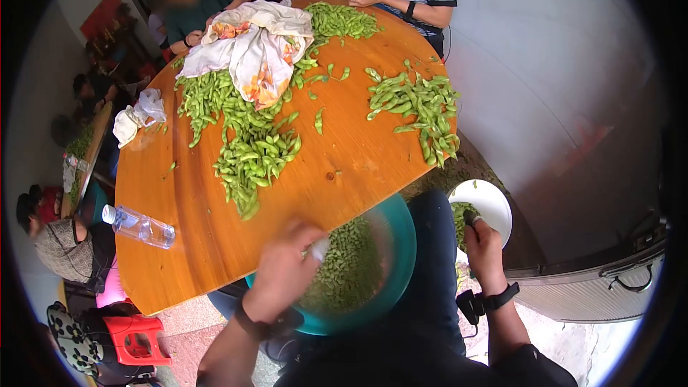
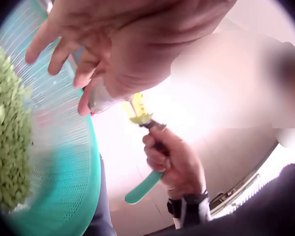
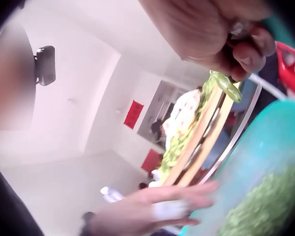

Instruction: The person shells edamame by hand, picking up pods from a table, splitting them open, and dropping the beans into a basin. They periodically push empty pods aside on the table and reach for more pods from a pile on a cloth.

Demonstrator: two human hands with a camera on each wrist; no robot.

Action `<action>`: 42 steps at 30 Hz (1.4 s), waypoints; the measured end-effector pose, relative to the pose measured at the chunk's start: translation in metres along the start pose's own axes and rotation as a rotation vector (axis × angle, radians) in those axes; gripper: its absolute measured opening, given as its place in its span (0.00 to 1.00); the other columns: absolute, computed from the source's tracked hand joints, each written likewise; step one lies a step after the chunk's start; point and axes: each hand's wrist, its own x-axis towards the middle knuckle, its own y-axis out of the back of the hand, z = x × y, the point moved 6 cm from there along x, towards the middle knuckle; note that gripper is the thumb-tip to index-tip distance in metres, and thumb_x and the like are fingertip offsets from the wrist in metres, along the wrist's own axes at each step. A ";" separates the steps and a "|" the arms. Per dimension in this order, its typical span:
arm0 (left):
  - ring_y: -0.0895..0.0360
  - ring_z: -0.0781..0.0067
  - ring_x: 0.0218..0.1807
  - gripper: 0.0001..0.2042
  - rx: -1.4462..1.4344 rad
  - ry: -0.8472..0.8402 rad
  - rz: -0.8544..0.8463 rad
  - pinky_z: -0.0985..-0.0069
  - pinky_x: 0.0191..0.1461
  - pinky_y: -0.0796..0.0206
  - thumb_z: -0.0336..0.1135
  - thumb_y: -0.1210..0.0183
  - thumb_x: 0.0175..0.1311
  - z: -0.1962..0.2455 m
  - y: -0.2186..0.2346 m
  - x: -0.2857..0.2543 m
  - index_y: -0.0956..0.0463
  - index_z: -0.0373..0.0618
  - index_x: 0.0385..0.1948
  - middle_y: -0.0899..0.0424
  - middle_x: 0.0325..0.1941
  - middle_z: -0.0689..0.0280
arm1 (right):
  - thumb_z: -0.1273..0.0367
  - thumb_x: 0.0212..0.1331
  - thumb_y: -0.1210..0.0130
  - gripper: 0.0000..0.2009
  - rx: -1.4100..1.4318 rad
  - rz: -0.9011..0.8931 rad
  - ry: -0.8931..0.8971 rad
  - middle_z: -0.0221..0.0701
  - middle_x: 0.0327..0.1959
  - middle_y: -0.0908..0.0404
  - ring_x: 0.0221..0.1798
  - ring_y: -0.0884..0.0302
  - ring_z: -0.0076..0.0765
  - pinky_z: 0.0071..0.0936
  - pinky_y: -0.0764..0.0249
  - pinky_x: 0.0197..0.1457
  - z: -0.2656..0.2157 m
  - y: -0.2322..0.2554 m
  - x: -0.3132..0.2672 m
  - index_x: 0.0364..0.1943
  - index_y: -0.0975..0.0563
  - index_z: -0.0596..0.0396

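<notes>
My left hand [image 1: 290, 269] is blurred over the near table edge and the teal basin [image 1: 410, 244], with a white wrap [image 2: 102, 97] on its thumb. Its fingers are spread and loosely bent, and nothing lies between them in the left wrist view. Shelled green soybeans [image 1: 347, 265] fill the basin's bottom. To the right, beside the white bowl [image 1: 498, 204], my right hand [image 1: 485, 249] is curled with something dark at its fingertips. A green soybean pod [image 3: 228, 88] sticks out from its fingers in the right wrist view.
Piles of soybean pods [image 1: 258, 161] lie on the wooden table [image 1: 344, 165], partly under a floral cloth [image 1: 254, 46]. A water bottle [image 1: 140, 226] lies near the left edge. A red stool [image 1: 136, 340] stands below left. Other people sit or stand around the table.
</notes>
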 end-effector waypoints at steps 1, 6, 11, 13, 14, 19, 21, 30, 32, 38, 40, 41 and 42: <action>0.21 0.57 0.36 0.06 0.105 -0.028 0.097 0.70 0.37 0.30 0.26 0.41 0.57 0.000 0.015 0.019 0.21 0.37 0.35 0.21 0.37 0.56 | 0.76 0.58 0.47 0.06 -0.027 -0.001 -0.020 0.50 0.20 0.27 0.25 0.26 0.60 0.43 0.33 0.28 0.011 0.005 0.000 0.25 0.29 0.63; 0.22 0.50 0.35 0.05 0.382 0.019 0.286 0.64 0.39 0.29 0.27 0.40 0.57 -0.031 0.030 0.112 0.21 0.38 0.34 0.22 0.36 0.54 | 0.76 0.57 0.46 0.07 -0.077 -0.052 0.005 0.51 0.22 0.26 0.29 0.26 0.63 0.45 0.33 0.30 0.023 -0.006 -0.010 0.24 0.31 0.62; 0.21 0.49 0.35 0.07 0.485 0.097 0.248 0.60 0.40 0.29 0.30 0.36 0.54 -0.053 0.015 0.130 0.22 0.39 0.31 0.21 0.37 0.55 | 0.77 0.55 0.45 0.03 -0.024 -0.091 0.052 0.51 0.25 0.25 0.30 0.25 0.62 0.47 0.31 0.31 0.018 -0.021 -0.020 0.29 0.28 0.62; 0.21 0.50 0.35 0.07 0.468 0.111 0.213 0.61 0.39 0.29 0.31 0.36 0.54 -0.044 0.019 0.124 0.23 0.40 0.31 0.21 0.37 0.56 | 0.77 0.55 0.45 0.03 -0.026 -0.157 0.055 0.50 0.25 0.25 0.30 0.25 0.61 0.46 0.31 0.30 0.018 -0.026 -0.025 0.29 0.28 0.61; 0.22 0.50 0.34 0.07 0.448 0.129 0.191 0.61 0.38 0.30 0.31 0.36 0.54 -0.042 0.019 0.120 0.23 0.40 0.30 0.20 0.36 0.56 | 0.77 0.55 0.45 0.03 -0.024 -0.156 0.049 0.50 0.25 0.25 0.30 0.25 0.61 0.46 0.31 0.30 0.013 -0.026 -0.024 0.29 0.28 0.61; 0.25 0.68 0.23 0.05 0.195 0.058 0.197 0.73 0.29 0.34 0.27 0.40 0.60 -0.027 0.013 0.084 0.27 0.40 0.34 0.21 0.26 0.59 | 0.76 0.60 0.48 0.02 0.276 -0.311 0.107 0.44 0.24 0.25 0.25 0.24 0.47 0.39 0.30 0.28 -0.040 -0.044 -0.015 0.31 0.28 0.61; 0.27 0.80 0.27 0.09 -0.010 0.064 0.168 0.80 0.31 0.34 0.21 0.45 0.62 -0.027 0.002 0.063 0.24 0.38 0.43 0.21 0.30 0.67 | 0.74 0.65 0.51 0.05 0.557 -0.494 -0.020 0.34 0.23 0.26 0.21 0.28 0.28 0.29 0.32 0.25 -0.063 -0.063 -0.011 0.31 0.28 0.60; 0.26 0.82 0.32 0.20 -0.430 0.104 0.062 0.86 0.33 0.32 0.17 0.51 0.60 -0.007 -0.043 -0.020 0.25 0.41 0.55 0.26 0.39 0.67 | 0.70 0.69 0.52 0.09 0.830 -0.908 -0.322 0.21 0.24 0.28 0.18 0.36 0.14 0.17 0.40 0.21 -0.133 -0.104 -0.027 0.30 0.27 0.56; 0.25 0.82 0.32 0.19 -0.328 0.080 0.103 0.85 0.32 0.32 0.18 0.48 0.61 -0.011 -0.046 -0.027 0.25 0.41 0.55 0.24 0.38 0.66 | 0.70 0.69 0.52 0.09 0.847 -0.940 -0.363 0.21 0.23 0.28 0.19 0.36 0.14 0.17 0.41 0.21 -0.132 -0.106 -0.036 0.29 0.27 0.56; 0.24 0.81 0.27 0.18 -0.183 0.012 0.189 0.80 0.28 0.31 0.22 0.45 0.62 -0.009 -0.052 -0.047 0.24 0.41 0.54 0.17 0.37 0.61 | 0.70 0.68 0.50 0.10 0.819 -0.877 -0.328 0.20 0.21 0.30 0.20 0.38 0.13 0.18 0.41 0.23 -0.118 -0.121 -0.058 0.27 0.27 0.55; 0.24 0.79 0.25 0.17 -0.205 0.060 0.195 0.80 0.29 0.32 0.21 0.47 0.61 -0.009 -0.053 -0.051 0.24 0.40 0.53 0.17 0.38 0.60 | 0.70 0.67 0.50 0.10 0.811 -0.847 -0.321 0.20 0.21 0.30 0.21 0.38 0.12 0.18 0.41 0.24 -0.114 -0.126 -0.064 0.27 0.27 0.55; 0.24 0.79 0.25 0.17 -0.211 0.062 0.194 0.80 0.29 0.32 0.21 0.47 0.61 -0.010 -0.056 -0.053 0.24 0.40 0.53 0.17 0.38 0.60 | 0.71 0.67 0.50 0.09 0.808 -0.818 -0.308 0.20 0.21 0.30 0.23 0.39 0.12 0.18 0.41 0.25 -0.114 -0.127 -0.065 0.27 0.26 0.55; 0.24 0.79 0.26 0.17 -0.189 0.035 0.224 0.80 0.29 0.32 0.21 0.47 0.61 -0.011 -0.057 -0.055 0.24 0.40 0.52 0.17 0.39 0.60 | 0.71 0.67 0.50 0.09 0.803 -0.819 -0.312 0.20 0.21 0.30 0.23 0.39 0.12 0.18 0.41 0.25 -0.116 -0.128 -0.068 0.27 0.26 0.55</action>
